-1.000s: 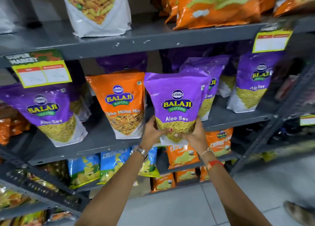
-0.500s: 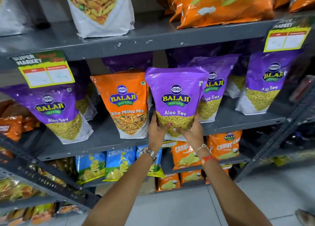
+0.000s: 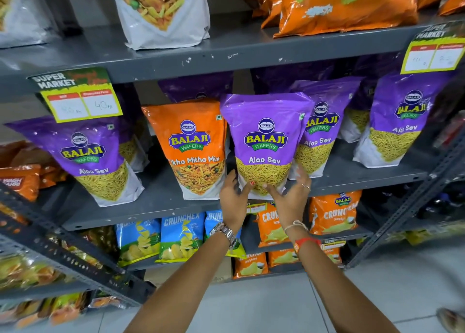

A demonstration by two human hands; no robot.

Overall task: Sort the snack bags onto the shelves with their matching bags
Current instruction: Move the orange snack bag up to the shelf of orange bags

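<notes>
Item: purple Aloo Sev bag [image 3: 264, 141], upright on middle shelf [image 3: 161, 202].
Handling: likely light, crinkly, slippery; hold low corners.
Grip: left hand [image 3: 234, 194] and right hand [image 3: 292, 194] spread open, fingertips touching bag base.

Your grey middle shelf [image 3: 161, 202] carries upright purple Aloo Sev bags [image 3: 95, 156] and one orange Tikha Mitha Mix bag [image 3: 195, 146].

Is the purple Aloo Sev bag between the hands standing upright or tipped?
Upright: the Aloo Sev bag stands on the grey shelf, label level, left hand and right hand at its base.
</notes>
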